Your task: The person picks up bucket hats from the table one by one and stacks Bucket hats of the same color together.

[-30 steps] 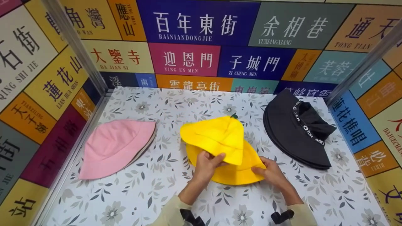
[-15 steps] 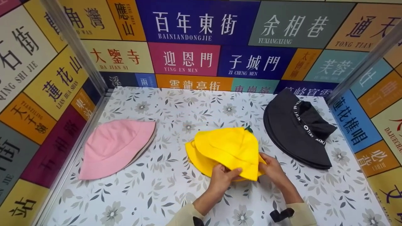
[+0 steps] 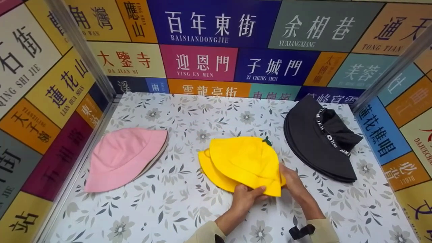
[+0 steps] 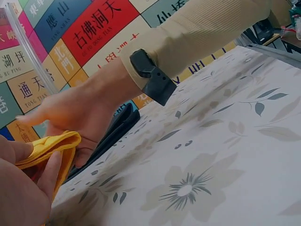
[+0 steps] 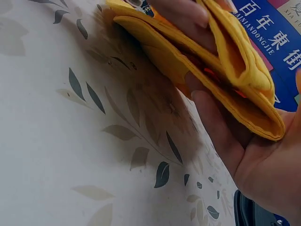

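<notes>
Two yellow bucket hats are stacked at the middle of the table in the head view. The upper yellow bucket hat (image 3: 243,157), with a small green leaf on its crown, covers much of the lower yellow bucket hat (image 3: 216,172). My left hand (image 3: 243,199) pinches the upper hat's front brim, thumb on top. At the right side, my right hand (image 3: 293,180) touches the hats, its fingers partly hidden behind them. The right wrist view shows this right hand (image 5: 268,167) with fingers stretched under the folded yellow brims and the thumb apart.
A pink bucket hat (image 3: 121,158) lies on the left of the flower-patterned table (image 3: 182,209). Stacked black bucket hats (image 3: 303,145) with a lettered band lie on the right. Printed panels (image 3: 199,64) wall in the back and both sides.
My left hand has carried the upper yellow hat right and toward me, laying it over the lower one. The right hand has shifted slightly, its thumb now off the lower brim.
</notes>
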`<state>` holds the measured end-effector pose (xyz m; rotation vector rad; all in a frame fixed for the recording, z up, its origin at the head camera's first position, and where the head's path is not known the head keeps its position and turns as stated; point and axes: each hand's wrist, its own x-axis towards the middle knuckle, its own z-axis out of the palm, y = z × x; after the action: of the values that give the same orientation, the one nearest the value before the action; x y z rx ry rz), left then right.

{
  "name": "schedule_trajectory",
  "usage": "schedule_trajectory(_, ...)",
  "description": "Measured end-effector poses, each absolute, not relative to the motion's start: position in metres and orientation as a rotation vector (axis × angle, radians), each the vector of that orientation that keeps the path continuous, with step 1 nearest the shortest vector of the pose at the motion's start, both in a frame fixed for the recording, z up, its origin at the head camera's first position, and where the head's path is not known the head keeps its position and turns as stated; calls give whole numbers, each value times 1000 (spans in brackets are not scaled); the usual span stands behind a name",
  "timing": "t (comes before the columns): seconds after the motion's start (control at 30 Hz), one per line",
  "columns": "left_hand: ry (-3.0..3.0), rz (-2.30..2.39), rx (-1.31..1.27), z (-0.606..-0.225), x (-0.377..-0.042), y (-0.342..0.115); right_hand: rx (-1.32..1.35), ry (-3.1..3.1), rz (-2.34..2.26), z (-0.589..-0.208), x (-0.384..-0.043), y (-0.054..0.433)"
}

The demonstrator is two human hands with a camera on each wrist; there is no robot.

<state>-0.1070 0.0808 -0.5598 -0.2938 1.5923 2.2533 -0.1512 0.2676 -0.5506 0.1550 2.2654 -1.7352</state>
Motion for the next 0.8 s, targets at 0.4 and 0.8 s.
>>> schedule_trajectory(0.4, 1568, 2316, -494, -576, -134, 50, 60, 2363, -1596, -559, -152, 267)
schedule_trajectory(0.8, 1366, 2469, -647, -573, -196, -32, 114, 2392, -1512, -564, -151, 272)
